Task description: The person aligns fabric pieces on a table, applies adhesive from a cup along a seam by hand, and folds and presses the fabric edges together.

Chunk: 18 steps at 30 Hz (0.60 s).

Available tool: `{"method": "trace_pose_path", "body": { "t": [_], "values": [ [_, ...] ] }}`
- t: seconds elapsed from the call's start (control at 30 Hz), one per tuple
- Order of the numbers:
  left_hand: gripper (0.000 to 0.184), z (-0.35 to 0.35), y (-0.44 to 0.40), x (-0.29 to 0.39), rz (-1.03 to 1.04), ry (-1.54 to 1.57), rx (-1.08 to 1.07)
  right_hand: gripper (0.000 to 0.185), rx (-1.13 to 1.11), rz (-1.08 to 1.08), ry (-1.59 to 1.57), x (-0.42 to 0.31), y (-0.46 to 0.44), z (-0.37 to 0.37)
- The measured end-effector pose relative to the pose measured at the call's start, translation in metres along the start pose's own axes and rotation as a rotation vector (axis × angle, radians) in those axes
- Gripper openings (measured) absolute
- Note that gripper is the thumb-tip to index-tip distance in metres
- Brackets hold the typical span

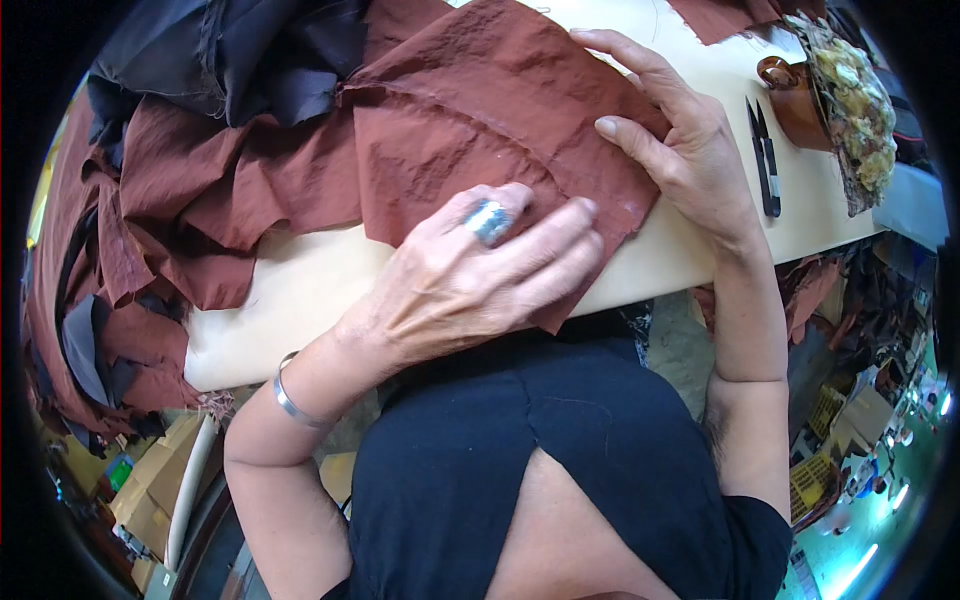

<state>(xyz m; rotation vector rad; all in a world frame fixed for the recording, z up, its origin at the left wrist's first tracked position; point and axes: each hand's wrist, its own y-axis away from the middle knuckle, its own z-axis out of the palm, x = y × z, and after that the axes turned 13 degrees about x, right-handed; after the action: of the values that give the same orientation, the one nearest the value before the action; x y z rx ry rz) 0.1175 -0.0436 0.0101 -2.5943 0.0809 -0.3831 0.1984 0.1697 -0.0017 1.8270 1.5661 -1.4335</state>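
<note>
A reddish-brown cloth panel point(440, 140) with a raised, puckered seam lies on the pale tabletop, one corner hanging over the front edge. My left hand point(490, 265), wearing a wide ring, rests palm down on its lower part. Its fingers are bent and closed on the cloth near the seam; the fingertips are partly hidden. At the panel's right edge lies my right hand point(685, 140), thumb and index finger stretched apart. The thumb presses on the cloth from above, and the index finger reaches along the upper right edge.
Dark grey cloth point(240, 60) and more reddish-brown cloth point(190, 200) are heaped at left. Black-handled snips point(766, 160) lie right, beside a brown pot point(802, 105) with a rough, pale-topped piece point(855, 110). Cardboard boxes point(160, 485) and yellow crates point(812, 485) stand below.
</note>
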Motion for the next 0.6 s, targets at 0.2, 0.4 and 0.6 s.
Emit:
{"method": "trace_pose_path", "body": {
  "t": [0.2, 0.4, 0.6],
  "values": [
    [0.034, 0.003, 0.005, -0.006, -0.085, -0.021, 0.079, 0.068, -0.063, 0.205, 0.219, -0.041, -0.02, -0.005],
    [0.024, 0.005, 0.0, -0.005, -0.078, -0.08, 0.026, 0.069, -0.002, -0.034, 0.242, -0.011, -0.018, 0.004],
    [0.023, 0.009, 0.004, -0.004, -0.071, -0.132, 0.047, 0.066, 0.004, 0.147, 0.195, -0.02, -0.019, 0.002]
  ]
}}
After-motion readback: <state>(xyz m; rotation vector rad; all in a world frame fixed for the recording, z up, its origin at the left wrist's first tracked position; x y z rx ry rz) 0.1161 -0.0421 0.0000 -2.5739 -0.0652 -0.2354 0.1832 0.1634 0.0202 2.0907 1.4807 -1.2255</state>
